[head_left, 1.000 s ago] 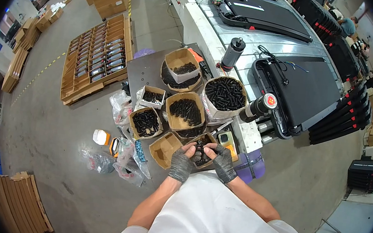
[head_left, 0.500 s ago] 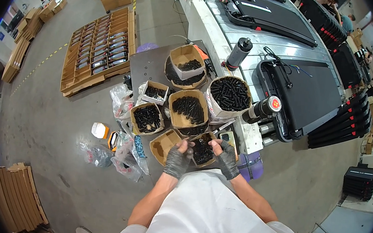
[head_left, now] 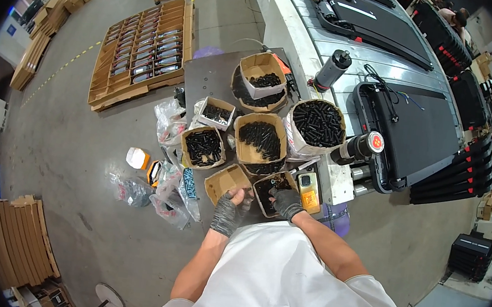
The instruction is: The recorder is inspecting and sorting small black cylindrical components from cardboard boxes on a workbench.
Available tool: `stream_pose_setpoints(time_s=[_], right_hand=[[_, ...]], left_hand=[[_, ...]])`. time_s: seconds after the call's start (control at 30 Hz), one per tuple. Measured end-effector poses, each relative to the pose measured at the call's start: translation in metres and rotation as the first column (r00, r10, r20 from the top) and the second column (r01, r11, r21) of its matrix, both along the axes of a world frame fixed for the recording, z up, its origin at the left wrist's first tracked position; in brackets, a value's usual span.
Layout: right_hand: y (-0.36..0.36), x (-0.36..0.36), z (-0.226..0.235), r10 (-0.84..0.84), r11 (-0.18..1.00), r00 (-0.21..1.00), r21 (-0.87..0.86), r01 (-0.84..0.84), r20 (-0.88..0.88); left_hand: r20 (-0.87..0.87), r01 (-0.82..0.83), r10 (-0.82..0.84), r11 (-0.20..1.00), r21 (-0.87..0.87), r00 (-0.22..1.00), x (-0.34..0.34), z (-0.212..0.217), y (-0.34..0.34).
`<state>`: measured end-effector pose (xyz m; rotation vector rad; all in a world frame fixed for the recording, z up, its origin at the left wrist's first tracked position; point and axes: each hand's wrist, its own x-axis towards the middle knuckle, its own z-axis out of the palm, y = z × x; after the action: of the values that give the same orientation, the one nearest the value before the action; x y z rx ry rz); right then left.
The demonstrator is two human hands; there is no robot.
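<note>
reaching into the parts box [head_left: 259, 201], rt hand [head_left: 287, 203] is curling at its 4 o'clock, pinch unclear. lt hand [head_left: 228, 213] is hovering, fingers bunched, at 8 o'clock, hold unclear; picking blk bits [head_left: 264, 190] is prob needing precision.

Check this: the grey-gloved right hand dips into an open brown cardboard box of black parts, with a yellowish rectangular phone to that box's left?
Not quite: the head view shows the phone right of the box. The right hand is as you say.
</note>
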<state>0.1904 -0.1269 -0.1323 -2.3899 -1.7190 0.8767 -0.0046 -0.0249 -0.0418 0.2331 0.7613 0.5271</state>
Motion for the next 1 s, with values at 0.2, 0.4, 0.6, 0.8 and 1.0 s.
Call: stream_pose_setpoints(time_s=[0.2,0.4,0.6,0.8,1.0], right_hand=[[-0.004,0.0,0.002,-0.11,0.984,0.984,0.123,0.128,-0.143],[-0.011,0.006,0.02,-0.302,0.93,0.893,0.103,0.353,-0.334],[-0.022,0.011,0.026,-0.308,0.908,0.84,0.127,0.4,-0.446],[-0.018,0.005,0.063,-0.32,0.834,0.744,0.199,0.515,-0.587],[-0.002,-0.005,0.12,-0.386,0.777,0.181,-0.213,0.592,-0.905]], left_hand=[[-0.03,0.014,-0.014,1.0,-0.006,0.999,0.003,-0.002,-0.001],[-0.064,0.089,-0.084,0.993,0.074,0.994,0.007,-0.017,-0.002],[-0.095,0.165,-0.153,0.978,0.131,0.984,0.013,-0.026,-0.002],[-0.13,0.2,-0.178,0.962,0.186,0.975,0.013,-0.024,-0.003],[-0.155,0.275,-0.249,0.944,0.184,0.956,0.017,-0.007,-0.005]])
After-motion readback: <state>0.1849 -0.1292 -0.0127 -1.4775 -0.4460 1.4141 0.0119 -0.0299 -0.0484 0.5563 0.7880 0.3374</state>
